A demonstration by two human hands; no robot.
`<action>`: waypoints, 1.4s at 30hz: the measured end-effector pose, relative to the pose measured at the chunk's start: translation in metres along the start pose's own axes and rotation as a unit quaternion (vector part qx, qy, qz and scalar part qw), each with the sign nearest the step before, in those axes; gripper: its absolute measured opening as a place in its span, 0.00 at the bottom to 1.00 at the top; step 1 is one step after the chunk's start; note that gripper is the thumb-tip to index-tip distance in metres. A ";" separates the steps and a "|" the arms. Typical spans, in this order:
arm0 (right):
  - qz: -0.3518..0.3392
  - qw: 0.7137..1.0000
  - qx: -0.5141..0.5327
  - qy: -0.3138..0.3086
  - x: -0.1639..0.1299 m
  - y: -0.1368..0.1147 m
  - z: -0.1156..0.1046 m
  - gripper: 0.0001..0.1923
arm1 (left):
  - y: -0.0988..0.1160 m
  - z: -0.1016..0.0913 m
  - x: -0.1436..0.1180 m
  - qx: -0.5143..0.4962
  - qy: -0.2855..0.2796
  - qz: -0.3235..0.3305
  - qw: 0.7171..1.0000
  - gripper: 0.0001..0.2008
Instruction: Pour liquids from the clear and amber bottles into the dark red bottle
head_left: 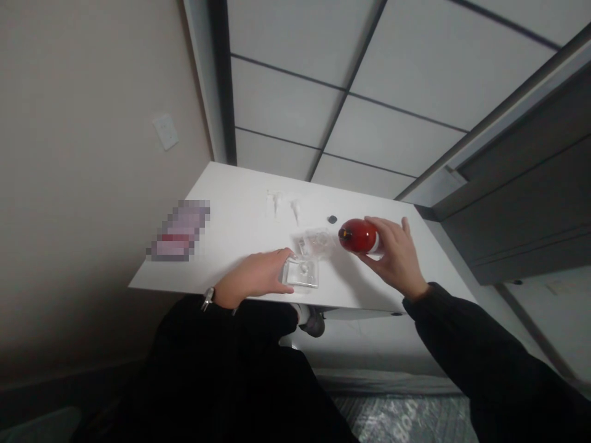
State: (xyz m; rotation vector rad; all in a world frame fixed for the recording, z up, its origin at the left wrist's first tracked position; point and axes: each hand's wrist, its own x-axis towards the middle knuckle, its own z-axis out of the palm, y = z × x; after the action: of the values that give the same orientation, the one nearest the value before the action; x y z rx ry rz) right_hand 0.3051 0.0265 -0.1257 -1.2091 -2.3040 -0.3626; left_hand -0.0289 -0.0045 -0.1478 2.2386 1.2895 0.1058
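My right hand [396, 257] is wrapped around a red rounded bottle [361, 235] with a dark tip, holding it tilted over the right part of the table. Its tip points left. My left hand [256, 275] has its thumb and fingers closed around a clear square bottle [302, 274] close to the table's front edge. The opening of the clear bottle faces up towards me. Just behind it lies clear crinkled plastic packaging [317, 241]. A small black cap [332, 219] rests behind the red bottle.
Two white pump-like pieces [295, 211] lie at the back of the white table [231, 231]. A blurred-out pinkish item [180, 232] is at the left end. Panelled doors [286, 92] rise behind, and a wall with a socket plate [165, 131] stands to the left.
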 end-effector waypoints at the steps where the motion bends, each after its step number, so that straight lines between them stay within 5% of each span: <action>1: -0.007 1.000 -0.009 -0.002 0.004 0.003 0.003 0.31 | -0.004 -0.002 -0.001 -0.001 0.003 -0.012 1.000 0.30; 13: -0.089 0.992 -0.087 -0.023 0.029 0.013 0.020 0.32 | -0.008 -0.007 0.000 0.036 0.084 -0.165 0.982 0.28; 27: -0.194 0.965 -0.174 0.008 0.046 0.007 0.002 0.32 | -0.002 -0.002 0.003 0.029 0.101 -0.153 0.983 0.33; 42: -0.229 0.956 -0.179 -0.046 0.057 0.000 -0.012 0.36 | -0.004 -0.001 0.003 0.029 0.109 -0.146 0.983 0.34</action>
State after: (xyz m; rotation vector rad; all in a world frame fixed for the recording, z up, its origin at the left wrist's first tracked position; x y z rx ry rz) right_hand 0.2818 0.0602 -0.0840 -0.8399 -2.6695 -0.9406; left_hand -0.0304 -0.0005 -0.1495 2.1037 1.7444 0.2101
